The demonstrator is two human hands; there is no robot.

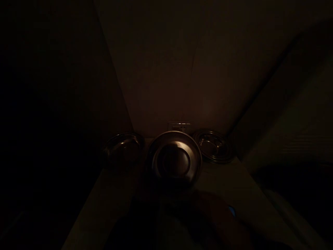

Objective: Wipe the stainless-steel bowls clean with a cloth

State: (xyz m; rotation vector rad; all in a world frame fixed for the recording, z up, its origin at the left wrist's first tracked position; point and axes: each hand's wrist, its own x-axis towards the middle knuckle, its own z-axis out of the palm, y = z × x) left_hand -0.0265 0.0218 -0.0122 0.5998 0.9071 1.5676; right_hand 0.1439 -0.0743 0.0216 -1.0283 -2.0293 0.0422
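A shiny round metal bowl (174, 163) is in the middle of the view, tilted so that a round face shows. My right hand (205, 205) is at its lower right edge and appears closed on the rim, though the fingers are very dark. A small blue glint (232, 210) shows near the right wrist. Deep shadow covers the lower left side of the bowl, and my left hand cannot be made out there. Another metal bowl (123, 147) lies to the left, and a stack of metal dishes (214, 147) to the right.
The scene is very dark. A pale table (226, 180) lies under the dishes. Behind it rises a wall (166, 80) with a socket plate (179, 125) low down, just behind the bowl. A dark slanting edge runs up the right side.
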